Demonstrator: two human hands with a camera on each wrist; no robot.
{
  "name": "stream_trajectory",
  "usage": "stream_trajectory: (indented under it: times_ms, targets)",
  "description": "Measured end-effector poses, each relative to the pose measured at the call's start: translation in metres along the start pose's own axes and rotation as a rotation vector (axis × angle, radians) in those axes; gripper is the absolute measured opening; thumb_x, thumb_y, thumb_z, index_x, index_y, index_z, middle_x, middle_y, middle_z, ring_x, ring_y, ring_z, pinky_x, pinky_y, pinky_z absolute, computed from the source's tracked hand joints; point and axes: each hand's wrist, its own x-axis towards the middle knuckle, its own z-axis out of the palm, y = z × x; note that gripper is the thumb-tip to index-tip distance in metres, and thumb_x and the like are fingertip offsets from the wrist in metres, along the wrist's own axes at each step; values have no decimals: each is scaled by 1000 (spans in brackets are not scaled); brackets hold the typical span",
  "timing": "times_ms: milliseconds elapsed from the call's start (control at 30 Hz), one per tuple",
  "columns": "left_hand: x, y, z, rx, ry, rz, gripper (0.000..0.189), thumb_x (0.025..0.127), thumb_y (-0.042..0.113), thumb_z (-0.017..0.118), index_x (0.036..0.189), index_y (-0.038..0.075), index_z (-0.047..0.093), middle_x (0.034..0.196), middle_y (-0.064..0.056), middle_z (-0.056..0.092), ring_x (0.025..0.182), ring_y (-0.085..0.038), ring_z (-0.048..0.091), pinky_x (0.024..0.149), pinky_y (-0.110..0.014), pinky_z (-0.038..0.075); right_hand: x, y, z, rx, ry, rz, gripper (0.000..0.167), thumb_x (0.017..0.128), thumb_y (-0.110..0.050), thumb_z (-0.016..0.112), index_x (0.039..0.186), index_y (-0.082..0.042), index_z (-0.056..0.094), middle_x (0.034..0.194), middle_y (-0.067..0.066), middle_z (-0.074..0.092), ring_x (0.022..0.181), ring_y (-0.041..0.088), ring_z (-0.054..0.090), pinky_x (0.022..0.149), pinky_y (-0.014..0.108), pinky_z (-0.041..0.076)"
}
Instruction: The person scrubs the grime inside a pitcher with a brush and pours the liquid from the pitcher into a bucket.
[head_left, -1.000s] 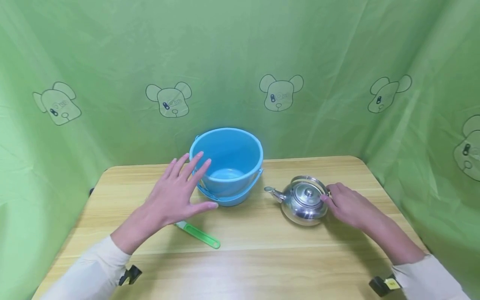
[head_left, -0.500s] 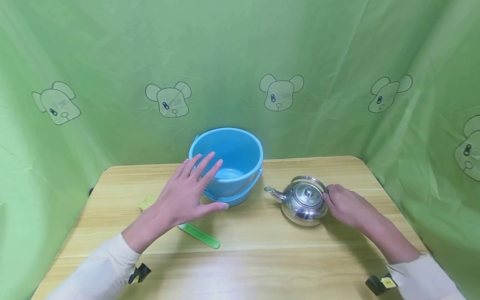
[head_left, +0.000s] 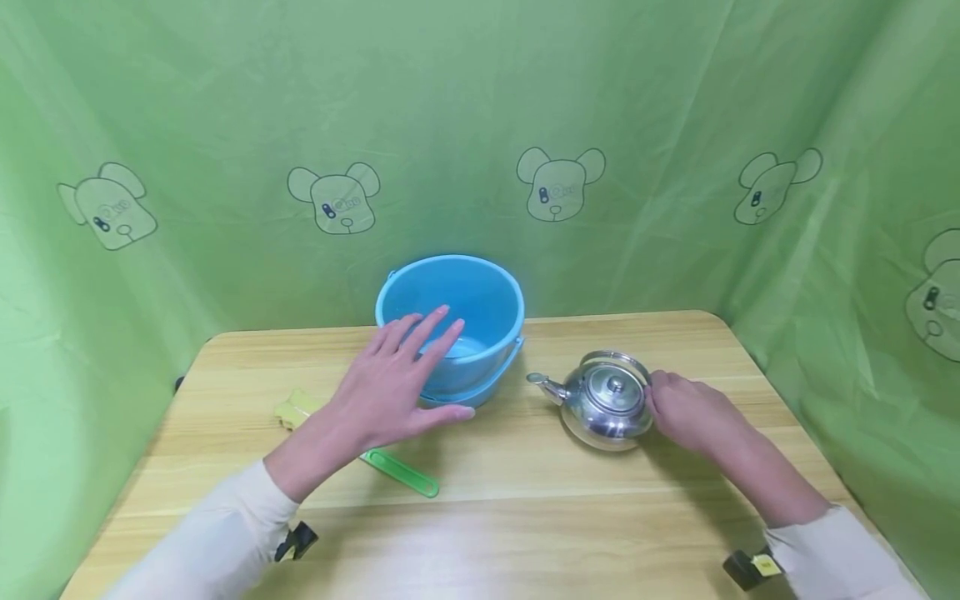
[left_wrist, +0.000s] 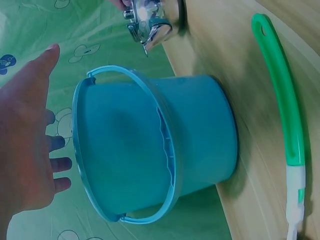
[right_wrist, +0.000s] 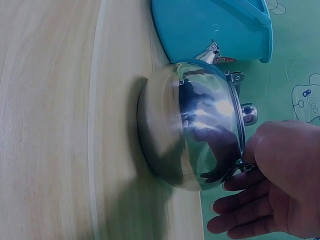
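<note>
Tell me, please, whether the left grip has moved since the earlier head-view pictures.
Yes: in the head view, the left grip has moved rightward, farther across the unmoved blue bucket.

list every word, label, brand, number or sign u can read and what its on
No text can be read for certain.
Bear prints on the green curtain: faint lettering, too blurred.
Yellow tag by the right sleeve: any marks too small to read.
Kettle, bucket, green handle: nothing readable.

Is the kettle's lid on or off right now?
On: the lid sits in the top of the kettle, with its knob sticking up at the centre.
</note>
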Motion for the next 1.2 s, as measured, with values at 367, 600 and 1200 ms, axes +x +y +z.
stream_trajectory:
  times_ms: [367, 600, 1200]
  targets:
    - [11, 11, 4, 10, 54, 57, 100, 89, 81, 53, 166, 27, 20, 171, -3, 31, 147, -30, 42, 122, -51, 37, 1, 0, 3, 21, -68, 42, 38, 108, -21, 37, 112, 12, 55, 76, 8, 57, 62, 22, 53, 54, 38, 51]
    - [19, 20, 9, 37, 68, 68, 97, 90, 79, 55, 165, 25, 26, 169, -3, 34, 144, -29, 45, 117, -49, 42, 2, -1, 7, 3, -49, 40, 28, 107, -19, 38, 102, 5, 52, 71, 6, 52, 59, 22, 49, 50, 33, 45]
    - [38, 53, 15, 32, 159, 148, 82, 95, 64, 62, 157, 14, 42, 155, -6, 53, 137, -26, 54, 112, -44, 48, 1, -6, 6, -4, -45, 53, 28, 107, -19, 38, 100, 5, 51, 70, 7, 51, 58, 22, 49, 49, 33, 45]
